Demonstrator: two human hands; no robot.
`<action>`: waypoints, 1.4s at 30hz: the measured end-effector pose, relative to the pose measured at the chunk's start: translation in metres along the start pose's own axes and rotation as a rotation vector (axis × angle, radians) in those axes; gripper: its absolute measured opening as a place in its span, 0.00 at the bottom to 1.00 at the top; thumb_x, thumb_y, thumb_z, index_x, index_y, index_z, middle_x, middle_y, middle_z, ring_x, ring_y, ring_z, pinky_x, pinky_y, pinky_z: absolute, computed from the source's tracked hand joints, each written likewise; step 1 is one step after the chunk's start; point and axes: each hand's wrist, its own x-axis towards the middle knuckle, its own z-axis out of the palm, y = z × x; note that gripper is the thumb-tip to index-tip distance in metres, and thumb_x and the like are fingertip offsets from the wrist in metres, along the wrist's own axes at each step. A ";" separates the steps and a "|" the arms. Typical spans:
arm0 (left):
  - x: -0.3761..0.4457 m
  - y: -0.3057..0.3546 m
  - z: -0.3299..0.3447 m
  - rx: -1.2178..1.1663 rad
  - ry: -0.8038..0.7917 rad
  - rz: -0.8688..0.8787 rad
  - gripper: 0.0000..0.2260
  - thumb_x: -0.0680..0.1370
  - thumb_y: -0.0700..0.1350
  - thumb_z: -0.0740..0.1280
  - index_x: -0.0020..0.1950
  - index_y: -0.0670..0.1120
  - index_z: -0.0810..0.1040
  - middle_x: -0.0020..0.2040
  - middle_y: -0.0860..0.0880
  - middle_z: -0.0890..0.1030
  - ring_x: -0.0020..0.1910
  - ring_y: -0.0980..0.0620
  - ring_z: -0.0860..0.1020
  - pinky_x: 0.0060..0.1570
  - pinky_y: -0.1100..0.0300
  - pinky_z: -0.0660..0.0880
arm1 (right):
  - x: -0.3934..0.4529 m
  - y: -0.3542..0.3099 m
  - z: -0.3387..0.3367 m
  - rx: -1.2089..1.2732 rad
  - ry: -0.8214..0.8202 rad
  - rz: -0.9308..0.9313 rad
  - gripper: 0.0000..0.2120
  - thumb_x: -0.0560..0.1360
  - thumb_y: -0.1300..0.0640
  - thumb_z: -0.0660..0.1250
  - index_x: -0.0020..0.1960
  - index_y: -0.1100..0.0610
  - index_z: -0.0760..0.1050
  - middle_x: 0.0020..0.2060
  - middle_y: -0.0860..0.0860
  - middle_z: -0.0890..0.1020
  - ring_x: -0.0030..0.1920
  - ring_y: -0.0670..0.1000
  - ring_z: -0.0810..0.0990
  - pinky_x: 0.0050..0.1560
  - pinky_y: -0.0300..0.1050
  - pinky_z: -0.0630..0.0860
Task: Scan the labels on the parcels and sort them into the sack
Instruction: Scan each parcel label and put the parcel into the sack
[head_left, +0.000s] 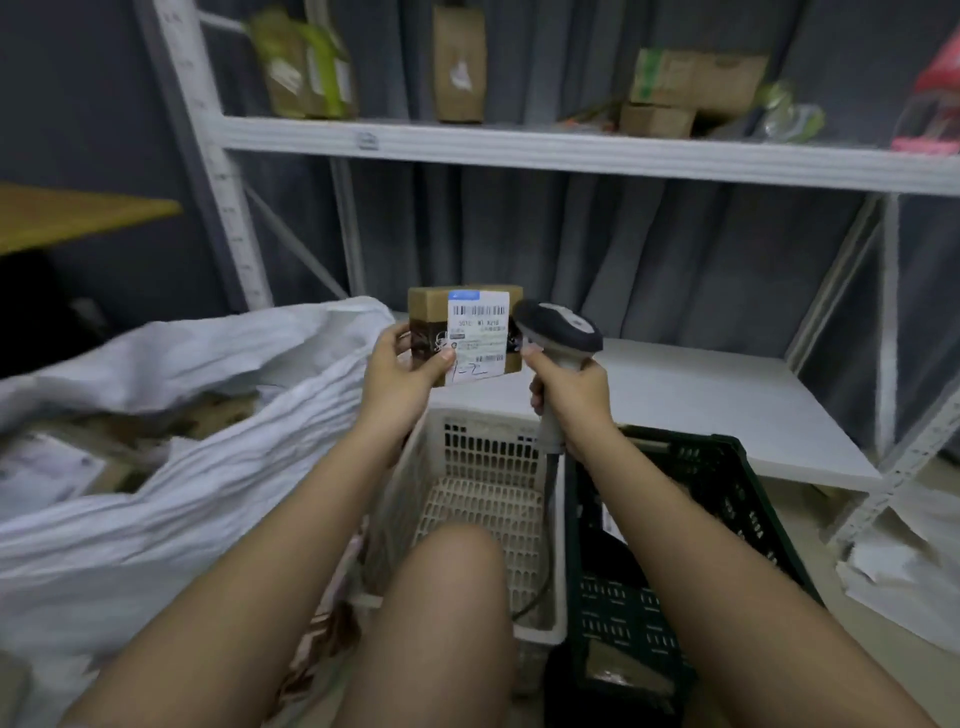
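The left hand grips a small brown parcel by its lower left corner, thumb pressed on the front face and fingers curled behind. The parcel is held upright in the air above the far rim of the white basket, touching no surface. A white label with a barcode near its top edge covers the middle of the front face and is turned toward the camera. Handwritten marks show along the label's bottom edge.

The right hand is wrapped around the handle of a barcode scanner, index finger extended up the front of the handle. The scanner head sits just beside the right edge of the parcel; contact between them cannot be determined. A cable runs from the base of the handle down into the white basket.

A dark green crate stands touching the right side of the white basket and holds at least 1 flat item, partly hidden by the right forearm. A large white sack lies open at the left, with several labelled parcels visible inside near its left edge.

Behind the baskets stands a white metal rack. Its upper shelf carries several cardboard boxes and bags, blurred. Grey curtain hangs behind the rack.
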 end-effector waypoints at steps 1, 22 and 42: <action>-0.004 0.015 -0.017 0.002 0.028 0.036 0.24 0.75 0.39 0.71 0.69 0.45 0.68 0.61 0.51 0.75 0.52 0.58 0.76 0.46 0.70 0.73 | -0.007 -0.012 0.018 0.029 -0.015 -0.017 0.09 0.74 0.57 0.73 0.40 0.60 0.76 0.25 0.53 0.76 0.24 0.49 0.73 0.28 0.42 0.72; -0.009 0.032 -0.313 0.644 0.288 -0.038 0.25 0.72 0.44 0.74 0.67 0.46 0.69 0.58 0.48 0.79 0.57 0.47 0.77 0.54 0.54 0.74 | -0.085 -0.062 0.268 0.001 -0.390 -0.019 0.11 0.74 0.58 0.72 0.48 0.65 0.76 0.28 0.55 0.77 0.25 0.50 0.74 0.26 0.39 0.72; 0.023 0.047 -0.217 0.696 0.082 0.124 0.18 0.80 0.45 0.63 0.69 0.45 0.68 0.67 0.47 0.73 0.63 0.49 0.72 0.55 0.60 0.69 | -0.044 -0.065 0.209 0.145 -0.249 0.001 0.07 0.75 0.60 0.71 0.41 0.63 0.76 0.27 0.55 0.76 0.23 0.49 0.73 0.26 0.40 0.72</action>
